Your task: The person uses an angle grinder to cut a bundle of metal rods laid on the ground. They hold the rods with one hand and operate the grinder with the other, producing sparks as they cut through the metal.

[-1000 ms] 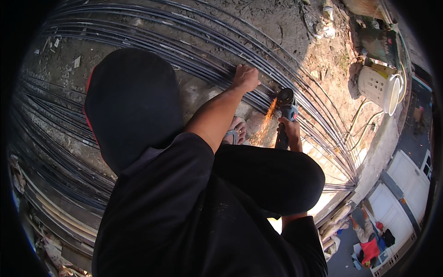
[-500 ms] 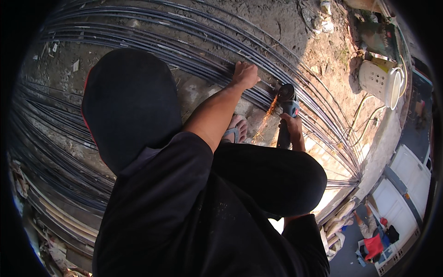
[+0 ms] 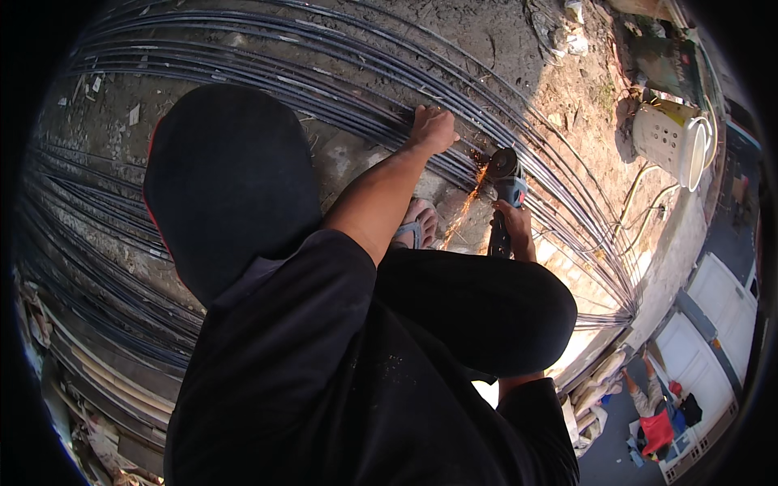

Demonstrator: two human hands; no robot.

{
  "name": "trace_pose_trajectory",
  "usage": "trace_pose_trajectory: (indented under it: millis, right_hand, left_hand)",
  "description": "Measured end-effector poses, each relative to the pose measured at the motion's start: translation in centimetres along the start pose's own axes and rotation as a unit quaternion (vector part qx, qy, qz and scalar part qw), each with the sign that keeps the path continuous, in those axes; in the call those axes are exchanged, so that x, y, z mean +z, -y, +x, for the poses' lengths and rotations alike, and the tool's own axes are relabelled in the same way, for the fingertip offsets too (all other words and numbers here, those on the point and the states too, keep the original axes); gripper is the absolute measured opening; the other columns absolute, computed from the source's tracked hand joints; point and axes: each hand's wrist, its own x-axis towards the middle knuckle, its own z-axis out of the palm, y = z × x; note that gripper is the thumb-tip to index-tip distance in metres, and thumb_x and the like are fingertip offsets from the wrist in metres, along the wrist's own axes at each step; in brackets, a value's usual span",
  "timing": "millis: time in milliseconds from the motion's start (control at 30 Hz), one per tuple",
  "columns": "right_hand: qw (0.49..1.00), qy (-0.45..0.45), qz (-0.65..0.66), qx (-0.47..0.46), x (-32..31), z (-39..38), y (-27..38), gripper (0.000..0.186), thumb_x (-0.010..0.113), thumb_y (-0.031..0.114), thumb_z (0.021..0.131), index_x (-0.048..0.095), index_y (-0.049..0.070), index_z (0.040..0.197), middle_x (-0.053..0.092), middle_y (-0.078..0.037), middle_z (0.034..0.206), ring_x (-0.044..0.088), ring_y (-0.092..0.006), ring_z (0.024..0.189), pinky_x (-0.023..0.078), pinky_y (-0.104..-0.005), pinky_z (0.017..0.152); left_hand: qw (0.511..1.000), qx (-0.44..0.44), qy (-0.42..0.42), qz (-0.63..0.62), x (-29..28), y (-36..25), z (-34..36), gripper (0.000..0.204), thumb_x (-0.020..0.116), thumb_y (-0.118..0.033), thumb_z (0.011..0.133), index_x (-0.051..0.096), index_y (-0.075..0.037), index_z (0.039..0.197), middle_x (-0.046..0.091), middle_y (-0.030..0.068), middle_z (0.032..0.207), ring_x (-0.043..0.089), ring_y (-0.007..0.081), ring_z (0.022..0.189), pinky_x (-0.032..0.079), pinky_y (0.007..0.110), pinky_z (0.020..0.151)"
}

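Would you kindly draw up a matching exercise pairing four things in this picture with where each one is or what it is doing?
Things:
1. left hand
2. right hand
3. angle grinder
4. sandalled foot

States:
A. throwing orange sparks at the rods
B. grips the grinder's handle
C. presses down on the steel rods
D. planted on the ground below the left forearm

Pairs: 1-C, 2-B, 3-A, 4-D

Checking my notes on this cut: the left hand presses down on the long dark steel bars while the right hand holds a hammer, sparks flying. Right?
Not quite: the right hand holds a blue-bodied angle grinder, not a hammer, as the head view shows. The left hand does press on the long dark steel bars, sparks flying.
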Motion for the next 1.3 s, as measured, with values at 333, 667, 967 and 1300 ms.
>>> trace_pose_trajectory:
  millis: [333, 667, 967, 1300]
  right_hand:
    - [1.0, 0.007, 0.005, -0.015, 0.0, -0.1, 0.5, 0.025, 0.077, 0.02, 0.077, 0.067, -0.003, 0.082, 0.062, -0.009, 0.067, 0.065, -0.0222, 0.057, 0.051, -0.0343, 0.052]
    - [1.0, 0.0, 0.007, -0.026, 0.1, -1.4, 0.9, 0.025, 0.077, 0.02, 0.078, 0.066, -0.003, 0.081, 0.063, -0.01, 0.069, 0.062, -0.0214, 0.054, 0.048, -0.0334, 0.051]
    - [1.0, 0.005, 0.0, -0.004, -0.1, -0.2, 1.2, 0.029, 0.078, 0.02, 0.077, 0.067, -0.005, 0.086, 0.065, -0.01, 0.072, 0.065, -0.0214, 0.058, 0.051, -0.0346, 0.054]
    - [1.0, -0.006, -0.025, -0.014, 0.0, -1.9, 0.7, 0.03, 0.079, 0.021, 0.075, 0.066, -0.005, 0.084, 0.064, -0.01, 0.069, 0.066, -0.0211, 0.059, 0.053, -0.0337, 0.055]
  left_hand:
    - [1.0, 0.002, -0.01, -0.002, 0.1, 0.0, -0.1, 0.03, 0.073, -0.037, 0.09, 0.076, -0.008, 0.099, 0.072, 0.0145, 0.107, 0.063, 0.0294, 0.115, 0.036, 0.044, 0.103]
    - [1.0, 0.009, -0.014, -0.016, 1.0, 0.4, 0.6, 0.029, 0.074, -0.038, 0.088, 0.077, -0.01, 0.095, 0.072, 0.0123, 0.108, 0.059, 0.0278, 0.12, 0.035, 0.045, 0.104]
    - [0.999, 0.015, -0.028, -0.002, 0.7, 0.4, 0.3, 0.027, 0.074, -0.037, 0.089, 0.078, -0.01, 0.094, 0.074, 0.0127, 0.105, 0.062, 0.0279, 0.115, 0.036, 0.045, 0.102]
    - [0.999, 0.017, -0.031, -0.006, 1.1, 0.5, 0.6, 0.026, 0.074, -0.035, 0.089, 0.078, -0.01, 0.09, 0.074, 0.013, 0.103, 0.062, 0.028, 0.115, 0.037, 0.046, 0.101]
